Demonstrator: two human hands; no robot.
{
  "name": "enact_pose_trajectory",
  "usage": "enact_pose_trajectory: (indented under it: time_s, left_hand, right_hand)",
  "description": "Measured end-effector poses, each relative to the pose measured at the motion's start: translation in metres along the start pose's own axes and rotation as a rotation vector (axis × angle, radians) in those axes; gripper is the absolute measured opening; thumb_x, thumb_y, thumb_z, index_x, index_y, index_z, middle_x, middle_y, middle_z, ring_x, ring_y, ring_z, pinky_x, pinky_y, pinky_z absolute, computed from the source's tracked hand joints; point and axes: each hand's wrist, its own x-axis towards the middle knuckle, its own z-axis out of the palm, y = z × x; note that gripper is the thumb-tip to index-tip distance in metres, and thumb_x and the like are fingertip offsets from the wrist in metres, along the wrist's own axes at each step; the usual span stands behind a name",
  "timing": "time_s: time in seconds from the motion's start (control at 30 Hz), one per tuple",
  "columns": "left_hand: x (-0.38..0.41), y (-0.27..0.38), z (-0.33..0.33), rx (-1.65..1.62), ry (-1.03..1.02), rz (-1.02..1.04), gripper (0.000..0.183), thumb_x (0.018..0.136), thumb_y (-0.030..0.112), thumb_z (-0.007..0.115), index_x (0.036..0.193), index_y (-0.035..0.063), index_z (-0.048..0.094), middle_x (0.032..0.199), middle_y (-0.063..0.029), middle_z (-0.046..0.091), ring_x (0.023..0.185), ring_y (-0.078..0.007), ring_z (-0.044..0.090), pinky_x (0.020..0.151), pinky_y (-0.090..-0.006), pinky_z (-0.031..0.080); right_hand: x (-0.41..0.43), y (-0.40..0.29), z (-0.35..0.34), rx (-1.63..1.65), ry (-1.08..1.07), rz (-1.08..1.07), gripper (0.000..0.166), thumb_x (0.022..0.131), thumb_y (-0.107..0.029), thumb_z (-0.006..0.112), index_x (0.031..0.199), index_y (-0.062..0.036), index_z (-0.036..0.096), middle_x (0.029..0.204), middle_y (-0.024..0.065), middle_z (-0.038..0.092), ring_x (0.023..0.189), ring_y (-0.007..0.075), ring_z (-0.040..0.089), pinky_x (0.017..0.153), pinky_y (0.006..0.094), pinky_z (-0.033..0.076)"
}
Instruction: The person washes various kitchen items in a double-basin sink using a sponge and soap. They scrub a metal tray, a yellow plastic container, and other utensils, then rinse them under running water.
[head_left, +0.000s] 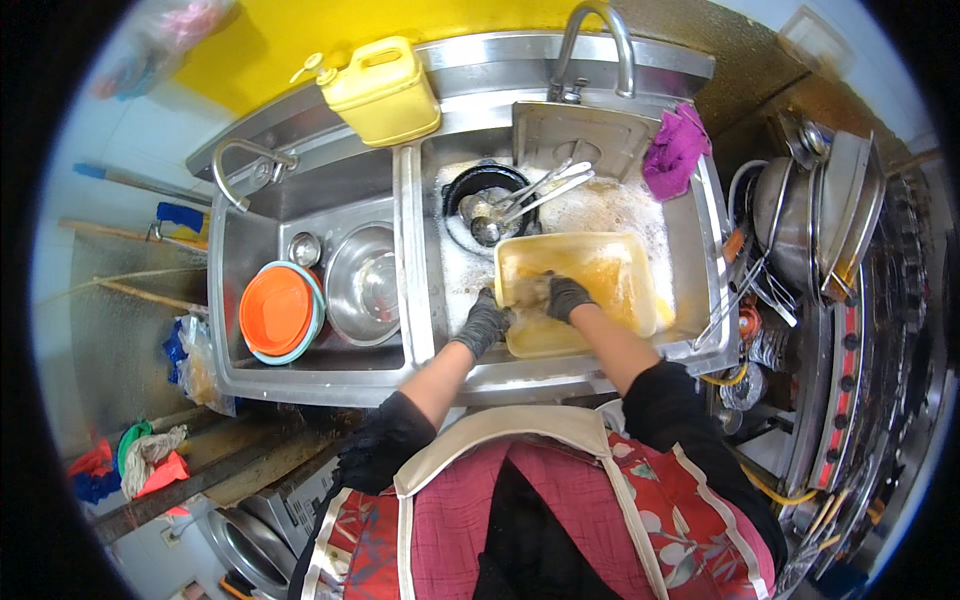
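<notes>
Both my hands wear dark gloves. My left hand grips the left rim of a pale yellow rectangular plastic tub. Inside that tub, my right hand is closed on a greyish scrubbing pad, blurred by motion, which lies against the tub's inner surface. The tub sits tilted in the right basin of a stainless steel sink, above foamy water. Just behind it, a black pot stands in the foam with several metal ladles in it.
The left basin holds orange bowls, a steel bowl and a small metal cup. A yellow jug stands on the back ledge. A metal lid and purple cloth lean at the right basin's rim. Stacked pans are at right.
</notes>
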Motion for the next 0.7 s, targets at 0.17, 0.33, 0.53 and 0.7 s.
enact_pose_trajectory:
  time_s: [0.17, 0.33, 0.53, 0.7]
  left_hand:
    - [-0.014, 0.003, 0.001, 0.092, 0.144, 0.325, 0.039, 0.068, 0.014, 0.058, 0.103, -0.0002, 0.047, 0.091, -0.0214, 0.058, 0.084, -0.0361, 0.057, 0.073, -0.0384, 0.046]
    - [-0.006, 0.005, 0.001, 0.197, 0.116, 0.221, 0.044, 0.065, 0.016, 0.06, 0.103, -0.0007, 0.047, 0.097, -0.0258, 0.054, 0.092, -0.0405, 0.051, 0.081, -0.0417, 0.042]
    - [-0.005, -0.016, -0.007, 0.123, 0.172, 0.35, 0.041, 0.068, 0.014, 0.056, 0.105, -0.001, 0.048, 0.094, -0.0237, 0.057, 0.089, -0.0361, 0.055, 0.078, -0.0391, 0.044]
    - [-0.028, 0.022, -0.023, 0.121, 0.064, 0.084, 0.042, 0.069, 0.015, 0.056, 0.106, -0.0017, 0.046, 0.091, -0.0214, 0.058, 0.084, -0.0349, 0.057, 0.075, -0.0375, 0.046]
  right_hand:
    - [0.01, -0.011, -0.006, 0.113, 0.301, 0.211, 0.032, 0.077, -0.034, 0.052, 0.095, -0.0079, 0.058, 0.094, 0.0194, 0.059, 0.087, 0.0356, 0.055, 0.074, 0.0415, 0.045]
    - [0.046, -0.003, -0.029, 0.171, 0.489, 0.24, 0.029, 0.078, -0.032, 0.053, 0.087, -0.0058, 0.061, 0.086, 0.0204, 0.06, 0.083, 0.0364, 0.056, 0.069, 0.0415, 0.045]
    - [-0.01, 0.134, 0.024, 0.558, 0.497, 0.804, 0.027, 0.076, -0.03, 0.053, 0.092, -0.0082, 0.06, 0.089, 0.0181, 0.061, 0.082, 0.0325, 0.058, 0.073, 0.0393, 0.046]
    - [-0.027, 0.121, 0.041, 0.296, 0.473, 0.797, 0.029, 0.075, -0.029, 0.053, 0.094, -0.0077, 0.06, 0.091, 0.0162, 0.061, 0.083, 0.0323, 0.058, 0.078, 0.0359, 0.046]
